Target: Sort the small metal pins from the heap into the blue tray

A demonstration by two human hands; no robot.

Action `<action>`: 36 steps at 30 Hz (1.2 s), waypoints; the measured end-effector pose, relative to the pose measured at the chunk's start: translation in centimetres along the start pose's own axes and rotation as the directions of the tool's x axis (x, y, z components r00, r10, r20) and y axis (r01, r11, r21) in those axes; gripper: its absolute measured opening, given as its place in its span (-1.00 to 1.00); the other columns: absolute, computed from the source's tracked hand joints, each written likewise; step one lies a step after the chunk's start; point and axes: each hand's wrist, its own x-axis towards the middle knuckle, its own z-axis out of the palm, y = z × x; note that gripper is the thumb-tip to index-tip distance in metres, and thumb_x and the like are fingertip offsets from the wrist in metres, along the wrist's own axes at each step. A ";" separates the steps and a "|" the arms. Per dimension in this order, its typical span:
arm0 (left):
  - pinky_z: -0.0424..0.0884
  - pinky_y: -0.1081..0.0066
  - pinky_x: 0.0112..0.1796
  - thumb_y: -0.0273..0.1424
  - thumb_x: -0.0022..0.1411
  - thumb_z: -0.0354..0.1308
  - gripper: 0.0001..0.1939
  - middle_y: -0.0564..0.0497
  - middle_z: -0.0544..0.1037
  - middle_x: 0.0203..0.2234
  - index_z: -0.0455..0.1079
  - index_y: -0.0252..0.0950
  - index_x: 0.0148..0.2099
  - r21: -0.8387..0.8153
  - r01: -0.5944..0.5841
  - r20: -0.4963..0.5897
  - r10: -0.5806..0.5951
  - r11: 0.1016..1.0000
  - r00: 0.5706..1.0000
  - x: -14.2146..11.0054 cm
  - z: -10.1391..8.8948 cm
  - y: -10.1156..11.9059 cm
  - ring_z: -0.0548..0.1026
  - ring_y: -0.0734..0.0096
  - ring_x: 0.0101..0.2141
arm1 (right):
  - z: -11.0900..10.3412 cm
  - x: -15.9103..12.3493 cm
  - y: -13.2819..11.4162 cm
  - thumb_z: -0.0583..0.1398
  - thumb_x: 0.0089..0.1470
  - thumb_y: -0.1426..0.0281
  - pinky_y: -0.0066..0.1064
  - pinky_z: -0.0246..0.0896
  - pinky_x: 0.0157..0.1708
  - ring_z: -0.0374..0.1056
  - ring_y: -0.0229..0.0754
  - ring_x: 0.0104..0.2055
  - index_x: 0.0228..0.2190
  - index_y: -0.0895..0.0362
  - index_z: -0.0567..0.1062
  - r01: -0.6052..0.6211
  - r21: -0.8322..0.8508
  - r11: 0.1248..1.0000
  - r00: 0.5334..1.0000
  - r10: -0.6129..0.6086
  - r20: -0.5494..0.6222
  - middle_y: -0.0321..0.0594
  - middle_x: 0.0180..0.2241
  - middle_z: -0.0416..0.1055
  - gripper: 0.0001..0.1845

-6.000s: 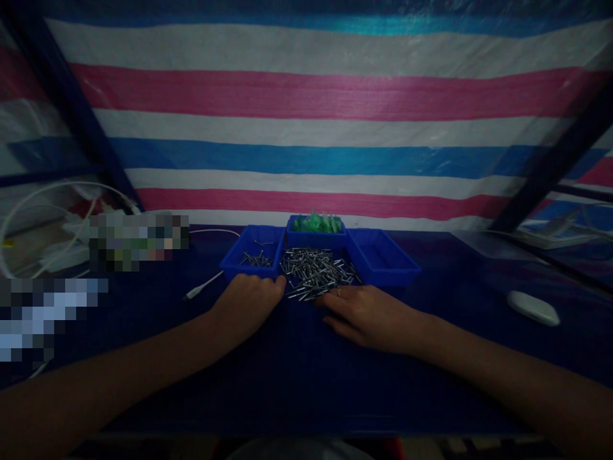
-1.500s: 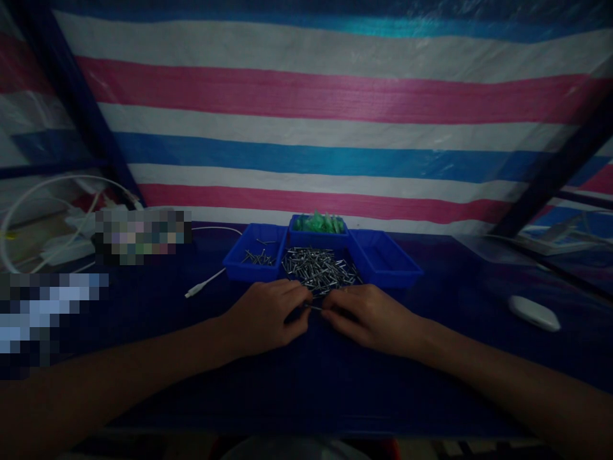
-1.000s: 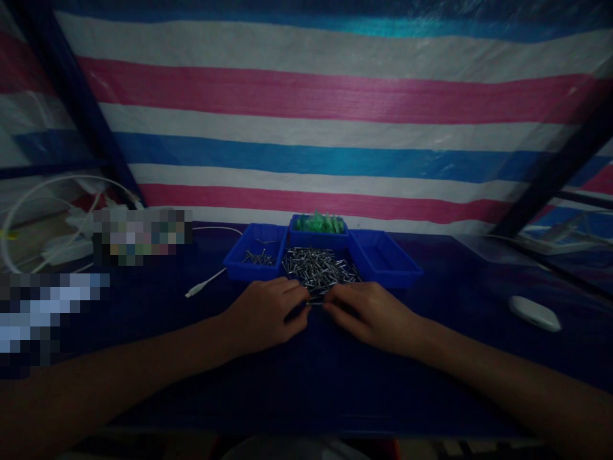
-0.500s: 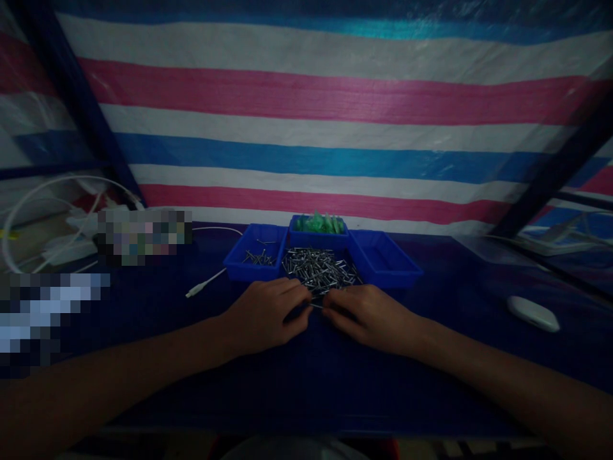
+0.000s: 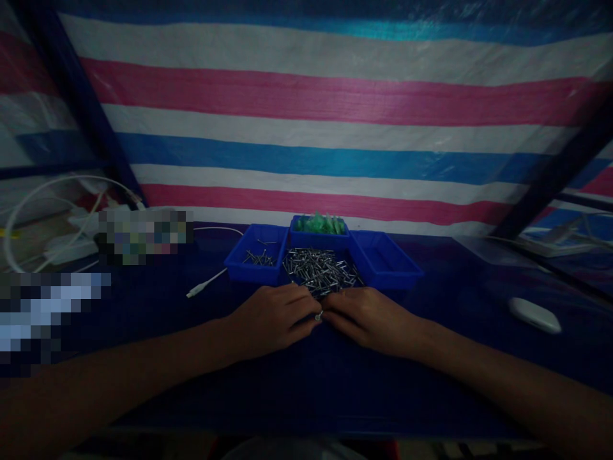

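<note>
My left hand [image 5: 282, 315] and my right hand [image 5: 366, 314] meet tip to tip just in front of a heap of small metal fasteners [image 5: 323, 268]. A single metal fastener [image 5: 318, 315], shiny with a rounded end, is pinched between the fingertips of both hands. Its exact kind is too small to tell, and most of it is hidden by fingers. Behind the hands, a left blue tray [image 5: 253, 273] holds several loose fasteners. The right blue tray [image 5: 390, 275] shows a bare bottom. Green plastic pieces [image 5: 320, 223] fill the back blue tray [image 5: 320, 238].
A white cable plug [image 5: 194, 292] lies left of the trays on the dark blue table [image 5: 306, 390]. Far right sits a white rounded object [image 5: 534, 314]. White cables and a power strip [image 5: 69, 249] are at the left. A striped sheet [image 5: 325, 99] hangs behind.
My left hand has moved slightly right, closing the gap between the hands. The thin metal piece that spanned the gap now shows only as a small shiny end at the fingertips.
</note>
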 end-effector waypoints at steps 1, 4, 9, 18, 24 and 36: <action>0.28 0.48 -0.40 -0.37 0.29 -0.07 -0.86 0.05 0.41 -0.39 0.27 -0.29 -0.23 0.000 -0.012 0.000 0.012 1.000 1.000 0.0 0.0 0.0 0.38 0.46 -0.36 | 0.0 0.0 0.0 0.00 0.17 0.42 -0.48 0.08 -0.44 0.25 -0.30 -0.45 -0.36 0.21 0.36 0.004 0.004 1.000 1.000 -0.004 -0.002 -0.23 -0.47 0.34 -0.82; 0.29 0.50 -0.38 -0.42 0.27 -0.06 -0.89 0.04 0.42 -0.36 0.27 -0.29 -0.22 -0.025 -0.018 -0.013 0.017 1.000 1.000 0.1 0.0 0.1 0.38 0.47 -0.34 | 0.0 0.0 0.0 0.01 0.16 0.41 -0.47 0.07 -0.44 0.24 -0.30 -0.45 -0.36 0.21 0.37 0.014 0.021 1.000 1.000 -0.013 -0.003 -0.23 -0.47 0.34 -0.82; 0.31 0.49 -0.39 -0.49 0.12 -0.04 -0.91 0.03 0.44 -0.40 0.25 -0.32 -0.28 -0.063 0.041 -0.012 -0.042 0.997 0.999 0.0 -0.2 0.3 0.40 0.45 -0.36 | -0.1 -0.1 -0.2 0.02 0.15 0.38 -0.45 0.08 -0.44 0.27 -0.27 -0.44 -0.32 0.22 0.38 -0.002 0.011 1.000 1.000 0.002 0.003 -0.20 -0.45 0.36 -0.81; 0.31 0.46 -0.39 -0.42 0.22 -0.04 -0.88 0.05 0.45 -0.43 0.28 -0.31 -0.20 0.024 0.112 -0.010 -0.112 0.993 0.994 0.0 0.1 -0.3 0.41 0.45 -0.39 | -0.2 -0.2 -0.4 0.04 0.15 0.33 -0.47 0.07 -0.47 0.29 -0.27 -0.46 -0.33 0.21 0.38 -0.043 -0.003 0.999 0.998 0.043 -0.044 -0.23 -0.50 0.36 -0.79; 0.31 0.46 -0.38 -0.40 0.28 -0.06 -0.85 0.04 0.45 -0.42 0.31 -0.31 -0.21 0.059 0.062 0.039 -0.065 0.996 0.997 0.0 0.1 -0.3 0.41 0.44 -0.38 | -0.3 -0.1 -0.3 0.00 0.18 0.33 -0.46 0.09 -0.44 0.29 -0.27 -0.45 -0.32 0.21 0.37 -0.035 -0.026 0.999 0.998 0.033 -0.059 -0.22 -0.48 0.37 -0.77; 0.32 0.45 -0.39 -0.35 0.24 -0.01 -0.82 0.02 0.45 -0.44 0.34 -0.33 -0.28 0.042 0.127 0.074 -0.130 0.991 0.989 0.2 -0.3 -0.1 0.40 0.43 -0.40 | -0.3 -0.2 -0.5 -0.01 0.17 0.37 -0.47 0.06 -0.45 0.27 -0.28 -0.46 -0.36 0.19 0.35 -0.052 -0.028 0.998 0.997 0.050 -0.064 -0.24 -0.50 0.34 -0.80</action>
